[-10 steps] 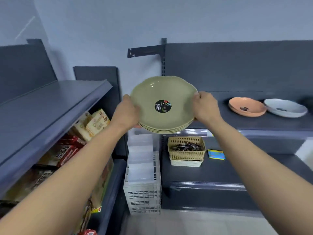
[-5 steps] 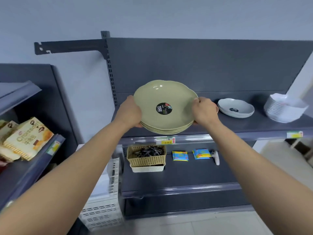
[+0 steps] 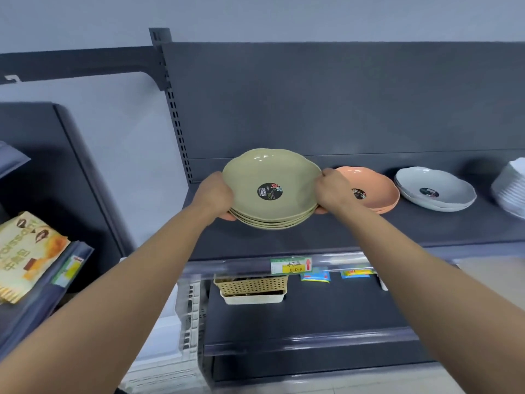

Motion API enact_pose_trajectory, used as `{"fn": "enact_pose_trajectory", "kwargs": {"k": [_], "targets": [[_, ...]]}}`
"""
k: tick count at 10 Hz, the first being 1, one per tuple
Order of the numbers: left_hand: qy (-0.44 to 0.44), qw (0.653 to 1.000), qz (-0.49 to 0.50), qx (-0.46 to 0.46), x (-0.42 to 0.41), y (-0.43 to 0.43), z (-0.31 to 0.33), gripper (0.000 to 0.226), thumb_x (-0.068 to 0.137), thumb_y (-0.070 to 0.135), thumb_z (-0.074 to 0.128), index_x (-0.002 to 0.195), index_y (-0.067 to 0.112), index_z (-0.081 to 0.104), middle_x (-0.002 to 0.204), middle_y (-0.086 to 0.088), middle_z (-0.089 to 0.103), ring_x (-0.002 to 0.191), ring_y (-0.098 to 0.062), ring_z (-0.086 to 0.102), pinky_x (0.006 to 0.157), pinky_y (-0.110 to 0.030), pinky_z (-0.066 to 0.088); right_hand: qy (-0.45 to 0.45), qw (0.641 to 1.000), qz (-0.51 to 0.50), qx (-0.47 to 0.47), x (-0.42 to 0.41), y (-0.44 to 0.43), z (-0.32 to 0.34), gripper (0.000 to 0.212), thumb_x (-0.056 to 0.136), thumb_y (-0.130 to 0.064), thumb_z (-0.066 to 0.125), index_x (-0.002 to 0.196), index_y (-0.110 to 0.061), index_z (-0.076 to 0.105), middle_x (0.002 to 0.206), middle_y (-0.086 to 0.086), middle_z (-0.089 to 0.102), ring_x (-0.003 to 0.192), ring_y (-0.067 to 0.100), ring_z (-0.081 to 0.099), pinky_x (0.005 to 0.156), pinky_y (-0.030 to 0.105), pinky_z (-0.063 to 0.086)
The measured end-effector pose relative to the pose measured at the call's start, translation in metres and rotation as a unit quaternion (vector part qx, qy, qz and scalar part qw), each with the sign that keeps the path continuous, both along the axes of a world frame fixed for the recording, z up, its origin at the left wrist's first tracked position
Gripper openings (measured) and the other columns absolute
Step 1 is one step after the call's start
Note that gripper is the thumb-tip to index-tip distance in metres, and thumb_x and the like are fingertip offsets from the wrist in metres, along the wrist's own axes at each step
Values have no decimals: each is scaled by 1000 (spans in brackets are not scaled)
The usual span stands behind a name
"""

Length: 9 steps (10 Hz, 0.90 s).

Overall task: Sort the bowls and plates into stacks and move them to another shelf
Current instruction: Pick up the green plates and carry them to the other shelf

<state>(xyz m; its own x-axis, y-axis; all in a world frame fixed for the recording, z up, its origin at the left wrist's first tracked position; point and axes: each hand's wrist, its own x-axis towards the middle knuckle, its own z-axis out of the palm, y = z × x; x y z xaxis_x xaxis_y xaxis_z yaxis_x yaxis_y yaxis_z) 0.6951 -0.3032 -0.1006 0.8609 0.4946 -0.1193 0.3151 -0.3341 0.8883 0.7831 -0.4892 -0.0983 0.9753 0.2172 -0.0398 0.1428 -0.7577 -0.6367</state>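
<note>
Fingers (image 3: 230,216) hooked under rim, thumbs on top: L hand (image 3: 214,194) + R hand (image 3: 333,191) gripping green plate stack (image 3: 255,172). Held low over upper shelf (image 3: 355,231), just left of orange plates (image 3: 375,184); contact w/ shelf unclear.

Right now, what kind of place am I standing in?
Probably a small shop: a dark metal display shelf with a price tag on its edge, green plates bearing a product sticker, and boxed snacks on the left.

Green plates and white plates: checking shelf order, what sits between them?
Orange plates on the shelf, plus the right hand gripping the green plates; white plates lie beyond. Head view.
</note>
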Motion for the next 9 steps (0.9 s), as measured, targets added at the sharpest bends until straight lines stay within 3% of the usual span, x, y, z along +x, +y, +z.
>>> {"fn": "enact_pose_trajectory", "kwargs": {"k": [1,2,3,4,5,6,7,8,9], "targets": [[23,1000,-10,1,27,18,-8,18,91,-4,40,99,7,52,105,-18,62,92,-39,66,78,-52,58,63,978,-74,184,23,18,-13,32,98,-9,37,68,-21,39,93,12,51,75,27,55,63,29,54],[49,999,-15,10,55,34,-23,23,90,-5,36,104,5,52,108,-20,61,97,-42,65,80,-53,57,75,990,-61,105,42,31,-22,28,94,-3,42,69,-15,43,98,16,61,83,30,62,74,38,56],[65,998,-16,12,79,47,-41,32,90,-4,34,114,2,52,116,-20,60,99,-40,64,78,-53,58,84,990,-57,95,61,40,-34,12,84,0,48,78,-4,57,98,24,70,87,37,70,77,48,58],[76,997,-20,4,98,57,-57,32,89,-2,33,114,6,52,117,-18,60,100,-38,64,75,-54,58,112,988,-65,88,78,46,-47,9,85,-3,49,85,-3,59,96,20,70,78,34,70,57,38,61],[86,996,-15,-6,113,62,-69,38,88,0,31,119,8,52,119,-17,60,101,-38,63,72,-54,59,139,983,-81,93,96,49,-60,11,86,-4,50,77,-10,49,96,18,64,63,29,63,36,27,50],[90,996,-7,-13,124,63,-78,40,89,2,31,120,12,52,118,-15,60,101,-37,63,60,-44,60,159,981,-79,76,107,51,-68,6,82,-3,51,86,-7,51,101,20,67,76,35,68,51,37,56],[98,995,0,-14,132,64,-84,42,89,1,29,121,14,52,115,-14,60,96,-34,62,52,-35,56,177,979,-71,77,118,52,-72,5,82,-5,51,83,-10,49,106,21,67,81,38,69,41,30,54],[96,995,1,-17,140,65,-89,44,90,1,28,124,14,52,112,-13,59,92,-31,58,54,-33,55,202,974,-69,79,129,52,-80,14,84,-6,50,98,-5,53,104,22,67,69,36,67,41,30,54],[96,995,0,-6,146,65,-91,43,91,2,28,123,14,54,104,-9,57,91,-29,56,58,-33,55,222,970,-71,76,138,52,-87,6,85,-4,51,89,-5,55,86,19,68,55,30,62,51,34,56]]}}
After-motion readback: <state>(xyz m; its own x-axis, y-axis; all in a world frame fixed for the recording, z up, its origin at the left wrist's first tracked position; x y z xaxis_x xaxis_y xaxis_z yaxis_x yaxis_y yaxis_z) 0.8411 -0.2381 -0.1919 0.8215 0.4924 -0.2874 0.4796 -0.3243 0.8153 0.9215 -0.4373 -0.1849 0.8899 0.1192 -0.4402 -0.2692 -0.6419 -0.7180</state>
